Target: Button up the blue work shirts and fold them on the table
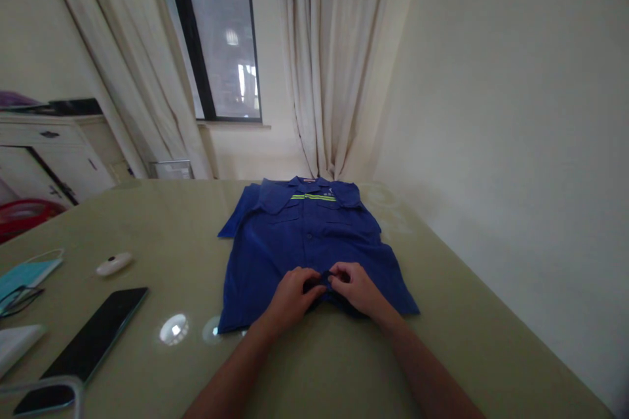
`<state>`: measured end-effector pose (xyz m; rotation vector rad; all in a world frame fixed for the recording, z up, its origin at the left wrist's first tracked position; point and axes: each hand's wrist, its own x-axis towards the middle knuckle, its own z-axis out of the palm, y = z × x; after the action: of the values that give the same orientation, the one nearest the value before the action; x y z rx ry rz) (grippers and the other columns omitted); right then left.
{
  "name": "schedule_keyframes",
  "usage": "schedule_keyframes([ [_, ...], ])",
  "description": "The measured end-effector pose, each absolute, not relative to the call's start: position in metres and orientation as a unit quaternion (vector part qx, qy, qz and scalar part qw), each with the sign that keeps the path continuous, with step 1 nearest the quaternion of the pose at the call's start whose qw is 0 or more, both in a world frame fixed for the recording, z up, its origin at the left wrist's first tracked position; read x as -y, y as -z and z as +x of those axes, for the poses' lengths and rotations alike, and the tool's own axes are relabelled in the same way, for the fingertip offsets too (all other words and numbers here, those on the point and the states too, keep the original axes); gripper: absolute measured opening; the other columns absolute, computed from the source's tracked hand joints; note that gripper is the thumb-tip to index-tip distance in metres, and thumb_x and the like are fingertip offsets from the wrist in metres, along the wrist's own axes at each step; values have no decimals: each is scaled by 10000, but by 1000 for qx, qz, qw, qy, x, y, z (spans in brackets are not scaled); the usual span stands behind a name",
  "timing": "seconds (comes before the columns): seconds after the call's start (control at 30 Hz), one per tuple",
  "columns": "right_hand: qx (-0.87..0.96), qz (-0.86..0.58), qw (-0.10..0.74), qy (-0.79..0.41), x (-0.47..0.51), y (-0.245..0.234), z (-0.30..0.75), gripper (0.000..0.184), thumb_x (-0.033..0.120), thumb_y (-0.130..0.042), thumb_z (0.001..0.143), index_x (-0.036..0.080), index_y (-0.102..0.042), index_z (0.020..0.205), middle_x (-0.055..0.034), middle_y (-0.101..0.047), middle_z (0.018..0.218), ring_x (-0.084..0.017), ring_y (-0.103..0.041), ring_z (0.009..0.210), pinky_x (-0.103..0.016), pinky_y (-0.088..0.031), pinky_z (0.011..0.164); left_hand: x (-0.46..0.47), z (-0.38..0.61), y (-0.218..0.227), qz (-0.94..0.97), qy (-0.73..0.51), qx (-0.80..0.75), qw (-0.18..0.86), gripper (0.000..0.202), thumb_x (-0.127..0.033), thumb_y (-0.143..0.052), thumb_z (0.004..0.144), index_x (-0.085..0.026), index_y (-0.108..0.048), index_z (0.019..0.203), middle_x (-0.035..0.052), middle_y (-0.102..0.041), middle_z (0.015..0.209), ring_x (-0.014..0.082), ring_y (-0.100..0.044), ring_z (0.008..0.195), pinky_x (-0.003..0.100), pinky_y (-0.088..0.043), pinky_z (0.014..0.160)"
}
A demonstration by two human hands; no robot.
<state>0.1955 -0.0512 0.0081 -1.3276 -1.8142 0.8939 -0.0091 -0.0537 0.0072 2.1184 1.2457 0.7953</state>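
A blue work shirt (275, 242) with a yellow-green stripe across the chest lies spread on the table, collar toward the window. At its near hem, my left hand (297, 291) pinches the front edge of the cloth between thumb and fingers. Just beside it, my right hand (356, 285) pinches the same front edge, the fingertips of both hands nearly touching. Between them a bit of the hem is lifted off the table. Whether a button sits in the fingers is hidden. One dark button shows on the shirt's middle line.
On the table's (177, 242) left side lie a black phone-like slab (93, 340), a small white oval device (114, 264), a light blue face mask (27, 275) and dark-framed glasses (19, 300). A wall (515, 177) runs along the right edge. Curtains (329, 59) hang behind.
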Motion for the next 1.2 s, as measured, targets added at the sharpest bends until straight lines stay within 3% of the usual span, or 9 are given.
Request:
schedule_keyframes([
  [0.17,732,-505,342,-302,58,-17,193,125,285,-645,814,181,-708,841,25,-584,639,-131,-509,591,-234,-362,557,57,-4,-8,777,-306,-489,249,137,-303,-674,873,-227,-730,972,29,-747,909,216,-651,881,321,-452,799],
  [0.37,799,-531,260,-114,68,-26,182,108,168,-600,837,213,-687,884,-29,-681,889,-177,-628,829,-263,-428,741,62,3,-7,815,-261,-500,131,102,-243,-616,909,-228,-716,926,38,-737,887,242,-623,861,348,-433,767],
  [0.67,798,-569,196,24,70,-25,172,76,171,-574,885,220,-630,869,-53,-667,899,-197,-608,825,-289,-399,719,59,3,-6,840,-250,-472,91,126,-212,-617,932,-231,-717,1007,41,-754,956,244,-641,900,365,-442,811],
  [0.87,782,-595,181,45,70,-21,168,99,150,-575,886,217,-621,831,-56,-673,885,-203,-616,841,-295,-399,728,59,2,-5,846,-243,-470,61,112,-226,-607,947,-224,-717,966,53,-758,947,245,-657,913,375,-448,844],
  [1.2,768,-595,236,-13,69,-16,172,102,148,-565,867,222,-613,815,-16,-651,856,-162,-607,768,-262,-383,664,59,-2,-6,842,-275,-458,76,91,-223,-625,935,-226,-712,908,37,-753,907,231,-650,895,370,-441,848],
])
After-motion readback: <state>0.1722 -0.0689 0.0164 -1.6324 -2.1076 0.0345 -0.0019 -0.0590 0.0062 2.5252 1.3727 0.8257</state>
